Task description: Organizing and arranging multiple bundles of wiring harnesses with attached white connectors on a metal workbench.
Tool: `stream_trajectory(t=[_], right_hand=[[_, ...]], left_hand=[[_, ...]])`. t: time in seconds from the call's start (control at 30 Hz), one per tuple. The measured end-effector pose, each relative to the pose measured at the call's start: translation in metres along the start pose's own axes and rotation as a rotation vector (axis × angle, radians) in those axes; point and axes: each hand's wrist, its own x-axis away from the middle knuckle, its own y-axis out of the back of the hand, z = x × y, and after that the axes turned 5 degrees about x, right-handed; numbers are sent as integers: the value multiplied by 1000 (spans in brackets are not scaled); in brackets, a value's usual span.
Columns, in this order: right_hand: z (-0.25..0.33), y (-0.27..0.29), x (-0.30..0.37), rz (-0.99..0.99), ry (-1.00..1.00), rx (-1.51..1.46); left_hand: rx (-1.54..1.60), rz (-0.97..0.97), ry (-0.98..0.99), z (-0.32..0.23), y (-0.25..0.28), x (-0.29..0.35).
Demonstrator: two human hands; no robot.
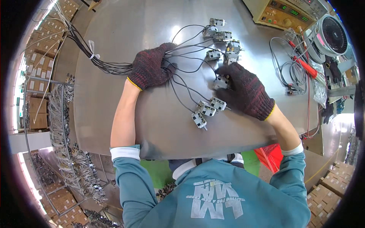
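My left hand [151, 67], in a dark red-black knit glove, is closed round a bundle of black cables [114, 68] above the metal table. From its far side the cables fan out to several small grey-white motors, some with a short shaft showing. My right hand [249, 91], gloved alike, has one small motor [221, 82] between thumb and fingers; the fingers partly hide it. Beyond that hand lies a loose cluster of motors [222, 36]. Nearer to me, a short row of motors [208, 109] rests on the table, left of my right wrist.
A bench instrument [283, 15] with lit green digits stands at the far right, beside a round fan [334, 35]. Red-handled test leads [306, 67] and a clear plastic bag [320, 93] lie along the right edge. Racks of hanging cables [62, 125] stand left of the table [114, 22].
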Motion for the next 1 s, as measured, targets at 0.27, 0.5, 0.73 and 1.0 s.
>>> stream_trajectory(t=[0.27,0.5,0.73,1.0], right_hand=[[12,13,13,244,449,582],[1,60,0,199,-117,-259],[-17,25,0,-126,-62,169],[-7,28,1,-52,87,193]], left_hand=[[37,27,-40,-7,2,-1],[33,-25,-107,3,-1,3],[42,27,-55,-6,3,2],[64,-91,-165,-6,2,3]])
